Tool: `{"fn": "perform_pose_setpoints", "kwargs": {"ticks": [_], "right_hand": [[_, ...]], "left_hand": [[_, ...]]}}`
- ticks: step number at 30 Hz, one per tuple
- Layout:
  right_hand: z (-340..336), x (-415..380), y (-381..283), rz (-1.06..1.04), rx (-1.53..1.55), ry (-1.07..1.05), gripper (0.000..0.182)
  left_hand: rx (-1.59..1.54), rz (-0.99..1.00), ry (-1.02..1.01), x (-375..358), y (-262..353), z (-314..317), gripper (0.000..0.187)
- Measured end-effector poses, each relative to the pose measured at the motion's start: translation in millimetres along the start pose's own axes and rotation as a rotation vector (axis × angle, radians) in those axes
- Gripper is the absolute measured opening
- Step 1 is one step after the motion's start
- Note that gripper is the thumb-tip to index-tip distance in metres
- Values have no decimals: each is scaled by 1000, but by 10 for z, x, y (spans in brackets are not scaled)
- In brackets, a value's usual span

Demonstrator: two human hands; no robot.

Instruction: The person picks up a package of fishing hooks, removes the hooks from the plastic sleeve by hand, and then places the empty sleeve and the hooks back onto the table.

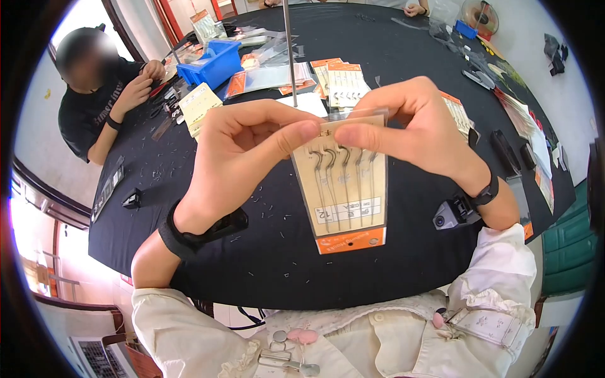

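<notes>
In front of me, above the table, hangs a fishing hook card (337, 195) in a clear plastic sleeve. It is cream with an orange band at its lower end, and several dark hooks with lines lie on it. My left hand (242, 148) pinches the upper left edge of the sleeve between thumb and fingers. Opposite it, my right hand (413, 132) grips the upper right edge, its thumb tip close to the left one. Both hands are closed, and the fingers behind the card are partly hidden.
A metal rod (289, 50) rises behind the card. Beyond lie more hook cards (346, 82), a yellow card stack (200, 106) and a blue bin (211, 62). At the left a person (94, 94) works with both hands. Small black devices (455, 213) rest near my wrists.
</notes>
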State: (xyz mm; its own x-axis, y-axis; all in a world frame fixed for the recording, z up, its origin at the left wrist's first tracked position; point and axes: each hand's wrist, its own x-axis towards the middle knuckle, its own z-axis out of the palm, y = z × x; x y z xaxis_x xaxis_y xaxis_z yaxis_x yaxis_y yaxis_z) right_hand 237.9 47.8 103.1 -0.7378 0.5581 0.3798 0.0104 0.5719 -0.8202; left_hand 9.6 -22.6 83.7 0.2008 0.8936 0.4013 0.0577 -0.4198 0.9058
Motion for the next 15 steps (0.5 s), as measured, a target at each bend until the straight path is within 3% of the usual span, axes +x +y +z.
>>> {"fn": "perform_pose_setpoints", "kwargs": {"ticks": [8, 15], "right_hand": [[-124, 14, 0, 0, 61, -7, 30], [-147, 43, 116, -71, 235, -60, 33]], "left_hand": [[146, 51, 15, -10, 110, -9, 33], [146, 74, 15, 1, 106, -24, 36]]}}
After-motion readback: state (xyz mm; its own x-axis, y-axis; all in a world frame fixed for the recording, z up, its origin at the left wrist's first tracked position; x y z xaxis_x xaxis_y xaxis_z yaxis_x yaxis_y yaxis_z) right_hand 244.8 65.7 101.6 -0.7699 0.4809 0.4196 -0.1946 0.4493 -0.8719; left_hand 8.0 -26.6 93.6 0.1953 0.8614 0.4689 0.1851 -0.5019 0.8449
